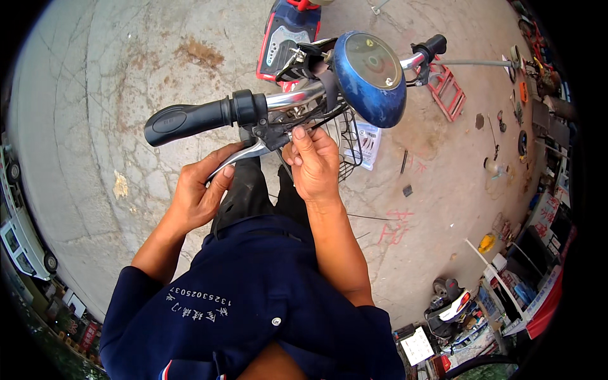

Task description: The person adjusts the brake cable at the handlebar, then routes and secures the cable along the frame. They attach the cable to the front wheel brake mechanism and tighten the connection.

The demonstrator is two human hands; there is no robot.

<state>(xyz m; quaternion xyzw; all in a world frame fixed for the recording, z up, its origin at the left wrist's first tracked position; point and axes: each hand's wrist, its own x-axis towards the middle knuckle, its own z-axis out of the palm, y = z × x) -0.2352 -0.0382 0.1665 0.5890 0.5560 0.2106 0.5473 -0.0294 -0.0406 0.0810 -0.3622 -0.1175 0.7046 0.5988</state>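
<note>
A handlebar with a black left grip [187, 121] and a chrome tube crosses in front of me. Beneath the grip sits a silver brake lever [244, 156], pivoting in a dark lever bracket. Around the lever's free end, my left hand [206, 187] is closed, with thumb and fingers on it. My right hand [315, 161] is pinched at the inner end of the bracket, where a black cable comes in; the small part between the fingertips is mostly hidden. A round blue instrument housing [387, 104] with a worn clear dial is mounted at the handlebar's middle.
Below the handlebar is a black wire basket [349, 149], beside a clear plastic package [366, 144]. A blue and red case [290, 39] lies beyond. A red metal frame [448, 90] rests on the concrete. Scattered parts and a scooter [451, 307] are at right; a white van [26, 237] stands far left.
</note>
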